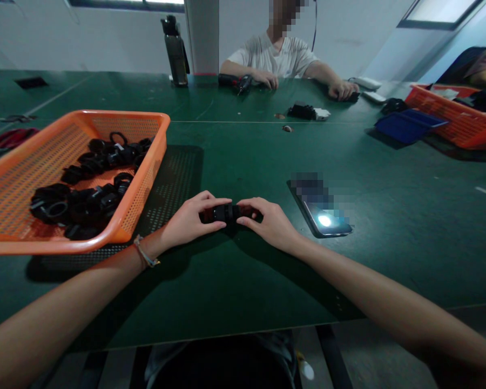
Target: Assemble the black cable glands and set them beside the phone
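Between my two hands is a black plastic fitting (225, 212), held just above or on the green table near its front edge. My left hand (193, 218) grips its left end with thumb and fingers, and a bracelet circles that wrist. On the other end, my right hand (266, 220) closes with bent fingers and thumb, partly covering the part. The fitting has a ridged collar in the middle; its ends are hidden by my fingers. To the left, an orange basket (123, 227) holds several similar black ring-shaped parts (93, 202).
A phone (319, 208) lies right of my hands. Across the green table (243, 146) sits a person (279, 56) near a power drill (235, 81). A bottle (176, 54) stands at the back. At the right are a blue tray (409, 125) and another orange basket (456, 124).
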Tool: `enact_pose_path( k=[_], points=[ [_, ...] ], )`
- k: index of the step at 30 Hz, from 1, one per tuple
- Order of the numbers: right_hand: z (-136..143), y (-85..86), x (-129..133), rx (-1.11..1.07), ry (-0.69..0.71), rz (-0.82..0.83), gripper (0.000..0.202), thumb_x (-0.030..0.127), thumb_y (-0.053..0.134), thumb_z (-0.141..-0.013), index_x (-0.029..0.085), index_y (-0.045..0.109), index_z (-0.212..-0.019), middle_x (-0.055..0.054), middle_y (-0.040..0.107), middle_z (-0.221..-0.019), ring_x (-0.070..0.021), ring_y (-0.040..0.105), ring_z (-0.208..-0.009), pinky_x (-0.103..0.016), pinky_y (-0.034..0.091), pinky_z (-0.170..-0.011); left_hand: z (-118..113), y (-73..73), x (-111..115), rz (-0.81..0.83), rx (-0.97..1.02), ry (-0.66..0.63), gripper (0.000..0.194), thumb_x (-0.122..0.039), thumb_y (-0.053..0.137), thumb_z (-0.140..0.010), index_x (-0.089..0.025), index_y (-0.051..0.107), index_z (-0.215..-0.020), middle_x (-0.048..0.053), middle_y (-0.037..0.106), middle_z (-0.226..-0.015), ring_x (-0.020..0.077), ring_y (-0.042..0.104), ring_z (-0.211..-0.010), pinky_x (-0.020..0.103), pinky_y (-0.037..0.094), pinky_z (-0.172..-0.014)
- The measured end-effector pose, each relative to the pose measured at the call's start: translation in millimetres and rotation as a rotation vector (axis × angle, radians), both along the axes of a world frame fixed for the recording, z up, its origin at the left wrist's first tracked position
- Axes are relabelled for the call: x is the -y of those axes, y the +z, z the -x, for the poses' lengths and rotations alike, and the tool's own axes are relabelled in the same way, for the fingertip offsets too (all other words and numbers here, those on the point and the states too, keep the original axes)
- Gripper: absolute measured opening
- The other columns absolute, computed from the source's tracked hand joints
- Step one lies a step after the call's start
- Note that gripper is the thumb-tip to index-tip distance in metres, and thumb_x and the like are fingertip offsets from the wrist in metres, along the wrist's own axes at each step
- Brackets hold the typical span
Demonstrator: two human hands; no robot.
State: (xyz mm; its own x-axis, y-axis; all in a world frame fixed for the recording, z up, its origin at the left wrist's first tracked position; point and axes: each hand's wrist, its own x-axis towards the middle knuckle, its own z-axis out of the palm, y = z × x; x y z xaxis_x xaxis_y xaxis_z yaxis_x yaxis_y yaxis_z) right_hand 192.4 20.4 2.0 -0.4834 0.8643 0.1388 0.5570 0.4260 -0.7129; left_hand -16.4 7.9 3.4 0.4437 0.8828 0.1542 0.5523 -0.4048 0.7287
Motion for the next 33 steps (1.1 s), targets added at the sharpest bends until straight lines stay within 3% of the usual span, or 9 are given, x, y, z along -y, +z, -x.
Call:
enact_pose_path(
  k=[33],
  points=[
    [-0.1,-1.1,-1.0,0.046,-0.017,-0.023,0.020,0.024,0.063,-0.079,0.015,0.066,-0.097,-0.005,0.065,-0.083,-0.0132,0.056,-0.070,-0.028,0.045,-0.063,0.5,-0.8,-0.3,-0.013,-0.006,-0.001,0.043,-0.032,0.062,-0.076,-0.021,0.059,-0.117,0.002,0.050,-0.090,0.0145,0.052,-0.076,0.027,0.044,-0.067]
  ],
)
